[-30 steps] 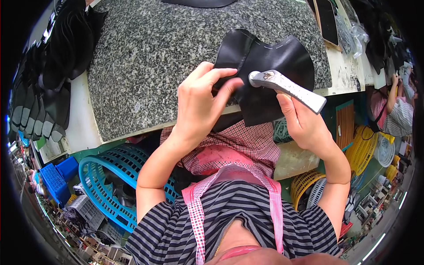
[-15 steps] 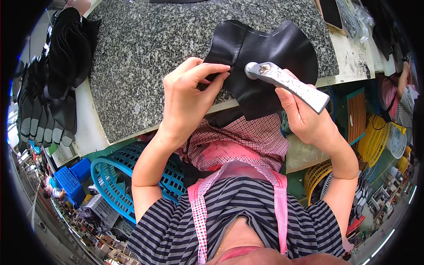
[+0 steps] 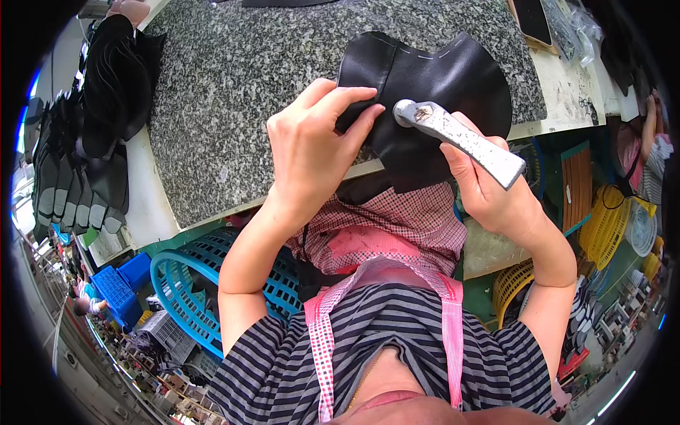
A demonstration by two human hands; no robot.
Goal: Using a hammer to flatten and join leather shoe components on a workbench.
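A black leather piece (image 3: 453,78) with curved edges, a raised seam and pale stitches along its far edge lies partly on the speckled stone slab, its near part hanging over the edge. At the seam, my left hand (image 3: 312,142) grips the leather, thumb and forefinger a little apart; the other fingers are curled. My right hand (image 3: 496,191) is wrapped round a hammer, whose worn, white-flecked head (image 3: 460,138) covers most of the handle from view. The hammer's round face is over the leather, just right of the seam; whether it touches I cannot tell.
The stone slab (image 3: 219,127) covers most of the table. Stacked black leather pieces (image 3: 117,85) hang at the left. A phone-like dark object (image 3: 531,21) lies far right. A blue basket (image 3: 166,283) stands below left, yellow baskets (image 3: 605,219) at the right.
My left hand has shifted slightly right along the leather, and its thumb and forefinger have parted from a tight pinch. The hammer has hardly moved.
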